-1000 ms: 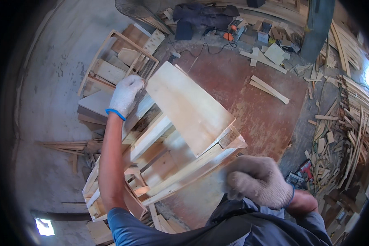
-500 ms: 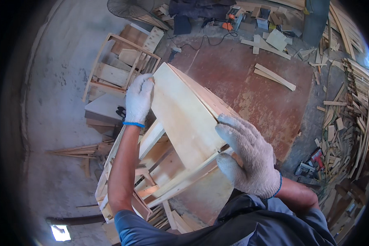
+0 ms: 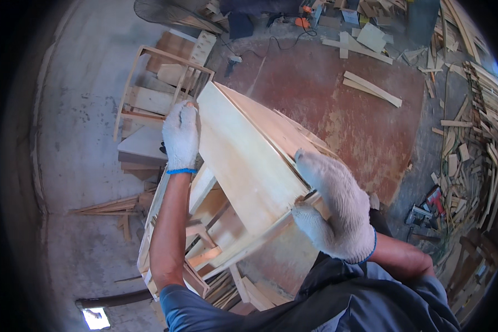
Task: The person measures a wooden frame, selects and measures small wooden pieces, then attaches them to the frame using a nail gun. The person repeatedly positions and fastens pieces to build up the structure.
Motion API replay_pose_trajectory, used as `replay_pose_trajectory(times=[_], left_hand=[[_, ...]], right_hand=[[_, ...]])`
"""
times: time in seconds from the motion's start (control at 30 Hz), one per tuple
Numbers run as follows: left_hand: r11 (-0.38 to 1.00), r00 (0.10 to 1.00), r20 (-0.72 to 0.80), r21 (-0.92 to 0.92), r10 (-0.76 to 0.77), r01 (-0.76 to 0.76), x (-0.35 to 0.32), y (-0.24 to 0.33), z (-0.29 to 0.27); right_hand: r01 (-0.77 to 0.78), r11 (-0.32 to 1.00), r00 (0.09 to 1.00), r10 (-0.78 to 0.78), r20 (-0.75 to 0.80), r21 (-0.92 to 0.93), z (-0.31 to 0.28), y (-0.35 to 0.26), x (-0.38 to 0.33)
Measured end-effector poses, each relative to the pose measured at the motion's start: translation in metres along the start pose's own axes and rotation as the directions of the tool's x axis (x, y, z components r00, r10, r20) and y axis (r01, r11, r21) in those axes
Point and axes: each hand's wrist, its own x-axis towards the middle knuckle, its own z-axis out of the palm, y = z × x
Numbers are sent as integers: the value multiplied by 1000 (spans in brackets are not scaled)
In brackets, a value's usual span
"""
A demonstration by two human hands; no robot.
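A pale wooden furniture frame (image 3: 243,160) with a smooth plywood panel on its upper side stands tilted in front of me. Slats and braces show inside its open left part. My left hand (image 3: 181,135), in a white knit glove with a blue cuff, is closed round the panel's far left edge, the fingertips partly hidden. At the near right corner, my right hand (image 3: 340,207), gloved alike, grips the frame, its thumb on the near side and its fingers over the far edge. The frame's underside is hidden.
Another wooden frame (image 3: 130,83) with boards leans by the left wall. Two loose strips (image 3: 371,88) lie on the reddish floor board (image 3: 371,138). Scrap wood (image 3: 459,160) is heaped at the right, near a red and grey power tool (image 3: 426,209). A cord (image 3: 288,47) runs across the back.
The furniture frame and both gloved hands appear slightly shifted, as the whole view has moved a little. Both hands keep their hold at about the same spots.
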Motion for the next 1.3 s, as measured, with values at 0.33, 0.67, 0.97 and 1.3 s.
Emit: replay_pose_trajectory(times=[0.33,0.67,0.97,1.3], left_hand=[[997,998,-29,-57,-61,59,7,6,2],[994,994,-59,-63,-89,85,3,13,5],[999,999,-5,-30,-33,33,2,12,1],[999,999,-49,30,16,-15,0,15,1]], right_hand=[[70,998,997,-70,-12,-6,14,24,7],[69,994,997,-67,-23,82,13,29,8],[119,992,993,-120,8,37,6,22,11],[134,991,991,-134,26,17,4,23,13]])
